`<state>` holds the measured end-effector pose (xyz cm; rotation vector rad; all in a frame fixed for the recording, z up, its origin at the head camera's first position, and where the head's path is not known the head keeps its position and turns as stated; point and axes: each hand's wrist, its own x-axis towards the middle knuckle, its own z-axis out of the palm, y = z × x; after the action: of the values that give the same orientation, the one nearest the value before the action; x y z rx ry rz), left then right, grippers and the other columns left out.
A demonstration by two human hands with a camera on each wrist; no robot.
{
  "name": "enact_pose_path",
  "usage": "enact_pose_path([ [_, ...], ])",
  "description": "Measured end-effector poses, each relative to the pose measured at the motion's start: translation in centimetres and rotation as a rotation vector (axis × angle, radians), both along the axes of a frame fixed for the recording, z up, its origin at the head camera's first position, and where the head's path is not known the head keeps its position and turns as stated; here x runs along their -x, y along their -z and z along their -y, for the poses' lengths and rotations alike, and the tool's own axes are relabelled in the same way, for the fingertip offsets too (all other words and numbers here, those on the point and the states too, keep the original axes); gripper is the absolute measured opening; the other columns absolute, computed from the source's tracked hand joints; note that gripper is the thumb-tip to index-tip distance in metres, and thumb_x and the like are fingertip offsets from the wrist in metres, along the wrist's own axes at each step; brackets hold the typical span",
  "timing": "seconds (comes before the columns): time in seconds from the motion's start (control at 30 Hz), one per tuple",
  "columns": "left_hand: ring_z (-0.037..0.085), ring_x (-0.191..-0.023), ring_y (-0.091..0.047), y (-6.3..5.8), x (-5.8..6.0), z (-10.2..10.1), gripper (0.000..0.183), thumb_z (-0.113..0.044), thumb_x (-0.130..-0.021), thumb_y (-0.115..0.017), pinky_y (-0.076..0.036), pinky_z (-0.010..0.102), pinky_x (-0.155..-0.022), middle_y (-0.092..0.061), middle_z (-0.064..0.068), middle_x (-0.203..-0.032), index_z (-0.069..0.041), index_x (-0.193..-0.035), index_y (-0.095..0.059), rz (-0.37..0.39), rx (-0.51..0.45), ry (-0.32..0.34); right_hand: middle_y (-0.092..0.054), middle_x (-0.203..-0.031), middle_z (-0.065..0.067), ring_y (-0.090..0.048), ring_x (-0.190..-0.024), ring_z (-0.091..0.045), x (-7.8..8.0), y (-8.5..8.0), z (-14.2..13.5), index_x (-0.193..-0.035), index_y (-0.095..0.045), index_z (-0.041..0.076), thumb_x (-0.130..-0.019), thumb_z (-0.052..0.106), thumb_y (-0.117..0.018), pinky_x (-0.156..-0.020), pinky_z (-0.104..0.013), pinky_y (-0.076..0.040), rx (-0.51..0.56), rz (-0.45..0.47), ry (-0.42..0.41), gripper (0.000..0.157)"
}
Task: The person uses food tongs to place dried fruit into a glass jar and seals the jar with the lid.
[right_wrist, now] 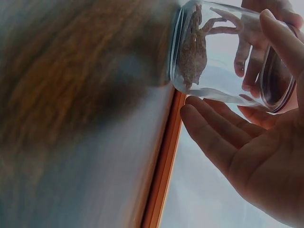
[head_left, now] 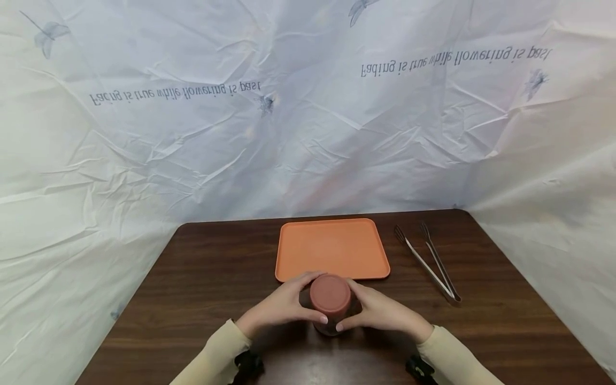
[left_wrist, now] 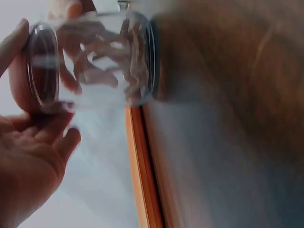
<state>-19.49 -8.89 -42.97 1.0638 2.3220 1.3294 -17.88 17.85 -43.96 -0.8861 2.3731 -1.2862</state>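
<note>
A clear glass jar (left_wrist: 95,61) with a dull red lid (head_left: 330,293) stands upright on the dark wooden table, in front of the orange tray. Knobbly, branching brownish pieces (right_wrist: 193,54) lie inside, mostly near its bottom; their kind is not clear. From the left side, my left hand (head_left: 284,303) holds the jar near the lid, thumb on the near side and fingers behind. My right hand (head_left: 387,312) curves round the opposite side, its thumb near the jar's upper part. Several of its fingers stretch along the glass in the right wrist view.
Just behind the jar lies the flat orange tray (head_left: 332,248). Metal tongs (head_left: 437,270) rest spread at the right, their joined end toward me. Printed white sheeting (head_left: 308,160) hangs behind the table (head_left: 207,278) and along both sides.
</note>
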Motion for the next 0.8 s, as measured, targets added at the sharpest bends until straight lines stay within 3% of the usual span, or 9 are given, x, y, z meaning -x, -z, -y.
enact_pose_path([
  [0.13,0.012,-0.135,-0.047,0.1,1.0,-0.1,0.082,-0.035,-0.085,-0.083,-0.041,0.04,-0.11,-0.049,-0.011,-0.146,-0.024,-0.154,-0.04,0.023,-0.026,0.07,-0.044,-0.153,0.004,-0.045,-0.139,-0.021,0.1,-0.1,-0.2,-0.159,-0.027,0.028,-0.084,0.045,-0.082,-0.107,-0.053,-0.041,-0.01,-0.001,0.015,0.094],
  [0.27,0.012,-0.137,-0.045,0.1,1.4,-0.3,0.083,-0.035,-0.086,-0.083,-0.04,0.041,-0.111,-0.047,-0.01,-0.149,-0.024,-0.156,-0.037,0.03,-0.014,0.092,-0.046,-0.152,0.003,-0.047,-0.137,-0.021,0.1,-0.2,-0.5,-0.159,-0.029,0.026,-0.083,0.046,-0.082,-0.106,-0.053,-0.042,-0.03,-0.002,0.038,0.095],
  [0.47,0.016,-0.143,-0.039,-0.5,-0.4,0.2,0.091,-0.046,-0.087,-0.079,-0.037,0.047,-0.113,-0.037,-0.001,-0.159,-0.027,-0.16,-0.027,0.038,0.058,-0.032,-0.048,-0.149,0.006,-0.048,-0.135,-0.019,-0.1,-0.2,-0.2,-0.157,-0.028,0.028,-0.084,0.047,-0.081,-0.106,-0.051,-0.043,-0.039,-0.007,0.025,0.093],
  [0.67,0.022,-0.145,-0.035,-0.8,-2.6,0.0,0.101,-0.059,-0.086,-0.073,-0.039,0.052,-0.11,-0.032,0.003,-0.161,-0.018,-0.162,-0.02,-0.078,0.134,-0.122,-0.053,-0.145,0.009,-0.052,-0.131,-0.015,-0.4,-0.3,0.2,-0.156,-0.031,0.03,-0.081,0.053,-0.081,-0.104,-0.049,-0.046,-0.051,-0.051,0.042,0.093],
  [0.8,0.022,-0.141,-0.042,-0.8,-2.9,-0.8,0.103,-0.063,-0.084,-0.072,-0.045,0.047,-0.106,-0.038,0.005,-0.158,-0.014,-0.161,-0.023,-0.144,0.147,-0.148,-0.056,-0.14,0.01,-0.056,-0.125,-0.012,-0.5,-0.1,0.1,-0.157,-0.03,0.033,-0.08,0.055,-0.081,-0.1,-0.045,-0.049,-0.062,-0.07,0.044,0.095],
])
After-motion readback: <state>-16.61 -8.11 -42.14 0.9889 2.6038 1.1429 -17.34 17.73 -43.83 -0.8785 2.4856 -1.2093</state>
